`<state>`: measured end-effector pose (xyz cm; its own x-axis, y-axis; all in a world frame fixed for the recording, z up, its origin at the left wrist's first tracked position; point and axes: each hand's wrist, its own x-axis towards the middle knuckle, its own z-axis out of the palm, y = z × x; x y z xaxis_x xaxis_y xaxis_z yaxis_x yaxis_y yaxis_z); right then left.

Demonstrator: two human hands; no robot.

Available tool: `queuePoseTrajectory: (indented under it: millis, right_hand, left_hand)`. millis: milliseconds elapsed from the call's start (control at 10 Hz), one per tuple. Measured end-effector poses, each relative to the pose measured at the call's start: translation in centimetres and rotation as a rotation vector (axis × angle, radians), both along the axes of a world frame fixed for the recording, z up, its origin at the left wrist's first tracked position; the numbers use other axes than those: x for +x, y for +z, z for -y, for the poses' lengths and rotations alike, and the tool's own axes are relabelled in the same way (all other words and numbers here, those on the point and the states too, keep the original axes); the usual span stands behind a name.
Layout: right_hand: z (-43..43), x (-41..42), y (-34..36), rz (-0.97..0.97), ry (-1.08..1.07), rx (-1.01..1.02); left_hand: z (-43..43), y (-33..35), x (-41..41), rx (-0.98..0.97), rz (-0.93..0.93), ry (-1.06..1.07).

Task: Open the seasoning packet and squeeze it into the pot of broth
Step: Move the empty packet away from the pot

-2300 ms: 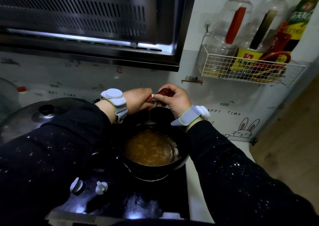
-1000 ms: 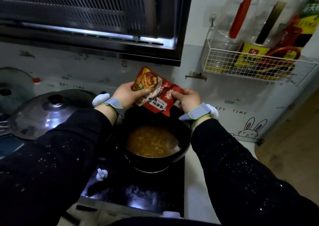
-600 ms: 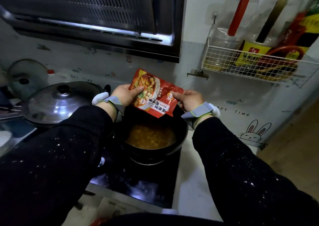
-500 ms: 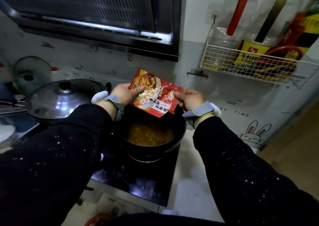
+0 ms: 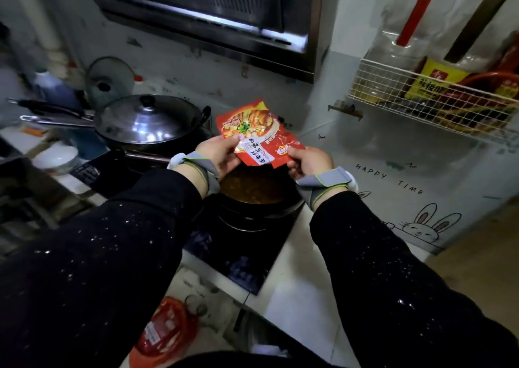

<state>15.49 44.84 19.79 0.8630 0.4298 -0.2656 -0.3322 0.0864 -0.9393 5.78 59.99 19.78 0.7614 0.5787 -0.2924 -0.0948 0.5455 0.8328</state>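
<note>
Seasoning packet (image 5: 254, 134) above pot of broth (image 5: 252, 190); left hand (image 5: 222, 154), right hand (image 5: 307, 161) fingers pinching it.

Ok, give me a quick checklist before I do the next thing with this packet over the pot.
1. Both hands on packet: left hand and right hand each grip an edge. Ok.
2. Packet above pot: ok.
3. Pot uncovered, broth visible: ok.
4. Packet empty: cannot tell.
5. Pot sits level on stove: ok.
6. Burner on: cannot tell.
</note>
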Motion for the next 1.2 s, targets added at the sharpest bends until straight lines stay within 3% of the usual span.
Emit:
queuePoseTrajectory:
  millis: [300,600,900,1100,1200]
  right_hand:
    - [-3.1,-4.2,1.8,-0.030,0.079,-0.029]
    - [-15.5,-14.8,-2.5,-0.063,0.209,-0.155]
    - [-24.1,-25.7,-9.6,-0.071,0.298,-0.368]
    - [-26.2,-29.3,-15.2,-0.234,0.290,-0.434]
    - [-26.3,-29.3,-19.0,-0.012,0.564,-0.807]
  left_hand:
    - [-3.3,1.5,-6.4,0.069,0.015,-0.118]
    - [-14.5,-1.1,-16.9,0.189,-0.141,-0.113]
    - [-24.6,-8.2,-27.1,0.199,-0.473,-0.099]
    - [-26.4,-14.9,-29.9,0.138,-0.654,-0.131]
    - [-25.9,-19.2,-30.8,0.109,-0.735,-0.145]
